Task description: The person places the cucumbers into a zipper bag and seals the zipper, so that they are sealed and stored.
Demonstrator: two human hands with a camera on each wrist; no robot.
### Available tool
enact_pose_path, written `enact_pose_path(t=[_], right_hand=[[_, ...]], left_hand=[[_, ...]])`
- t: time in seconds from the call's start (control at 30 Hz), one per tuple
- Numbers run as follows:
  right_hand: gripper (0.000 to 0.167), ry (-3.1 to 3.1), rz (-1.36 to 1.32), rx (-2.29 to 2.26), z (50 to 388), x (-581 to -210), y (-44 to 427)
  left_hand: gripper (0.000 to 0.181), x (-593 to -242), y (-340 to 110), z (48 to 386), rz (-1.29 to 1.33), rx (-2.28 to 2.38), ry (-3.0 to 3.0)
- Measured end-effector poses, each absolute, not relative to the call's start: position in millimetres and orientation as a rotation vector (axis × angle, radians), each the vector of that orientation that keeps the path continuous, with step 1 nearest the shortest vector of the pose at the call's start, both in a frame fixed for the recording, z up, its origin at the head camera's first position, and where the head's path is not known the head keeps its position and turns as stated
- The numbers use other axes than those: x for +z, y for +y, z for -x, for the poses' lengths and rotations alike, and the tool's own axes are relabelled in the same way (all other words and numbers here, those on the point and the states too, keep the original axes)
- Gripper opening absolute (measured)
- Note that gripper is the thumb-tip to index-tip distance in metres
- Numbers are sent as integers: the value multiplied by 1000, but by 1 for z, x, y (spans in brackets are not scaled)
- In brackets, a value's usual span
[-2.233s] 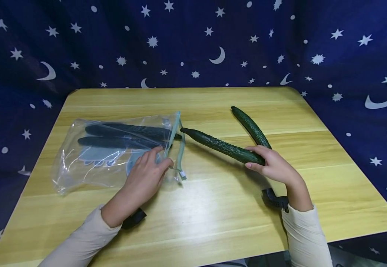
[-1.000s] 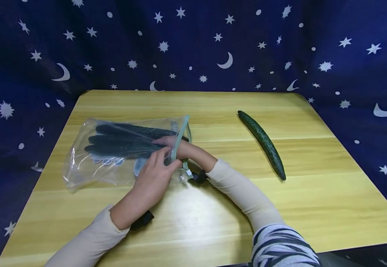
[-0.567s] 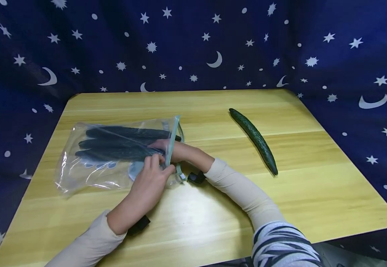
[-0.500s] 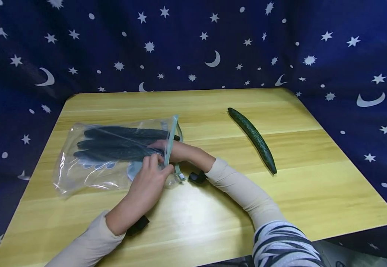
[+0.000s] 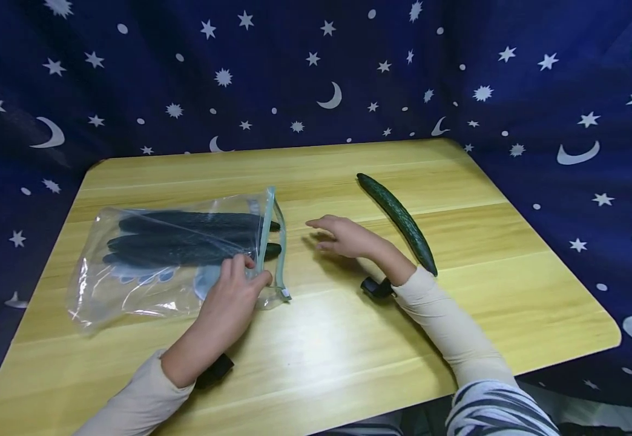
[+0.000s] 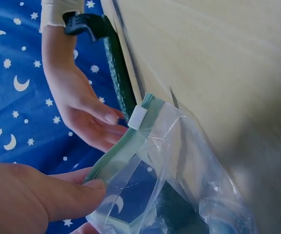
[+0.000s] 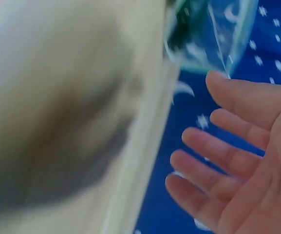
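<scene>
A clear zip bag (image 5: 147, 297) with a green slider edge lies on the left of the table, holding several dark cucumbers (image 5: 185, 245) side by side. Two of their ends stick out at the bag's mouth. My left hand (image 5: 231, 300) pinches the near side of the mouth between thumb and fingers, as the left wrist view shows up close. To the right of the bag my right hand (image 5: 348, 237) hovers above the table, fingers spread and holding nothing. One loose cucumber (image 5: 398, 221) lies just beyond the right hand and wrist.
The wooden table (image 5: 316, 375) carries the bag and the loose cucumber. Behind it hangs a dark blue curtain (image 5: 272, 66) with stars and moons. A white zip slider (image 6: 138, 118) sits at the near end of the bag's seal.
My right hand put a cucumber into the bag, let go and came out to the right. My left hand stays at the bag's mouth. The loose cucumber has not moved on the table.
</scene>
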State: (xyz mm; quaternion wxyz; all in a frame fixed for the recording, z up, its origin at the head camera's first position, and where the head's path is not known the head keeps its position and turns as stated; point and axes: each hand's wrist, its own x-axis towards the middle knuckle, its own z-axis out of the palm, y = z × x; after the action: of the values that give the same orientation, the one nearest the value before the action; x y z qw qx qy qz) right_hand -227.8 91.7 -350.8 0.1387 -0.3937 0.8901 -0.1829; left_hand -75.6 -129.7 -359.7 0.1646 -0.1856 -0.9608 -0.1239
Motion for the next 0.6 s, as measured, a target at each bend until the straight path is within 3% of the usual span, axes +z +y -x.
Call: enact_pose_path(t=[0.27, 0.43, 0.6], right_hand=[[58, 2834, 657, -583, 226, -328, 176], [68, 2822, 321, -433, 222, -336, 210], [80, 2718, 201, -429, 220, -348, 226]], left_hand=[[29, -367, -128, 74, 556, -304, -2676], [27, -371, -123, 73, 575, -230, -2670], [25, -373, -119, 72, 570, -220, -2663]])
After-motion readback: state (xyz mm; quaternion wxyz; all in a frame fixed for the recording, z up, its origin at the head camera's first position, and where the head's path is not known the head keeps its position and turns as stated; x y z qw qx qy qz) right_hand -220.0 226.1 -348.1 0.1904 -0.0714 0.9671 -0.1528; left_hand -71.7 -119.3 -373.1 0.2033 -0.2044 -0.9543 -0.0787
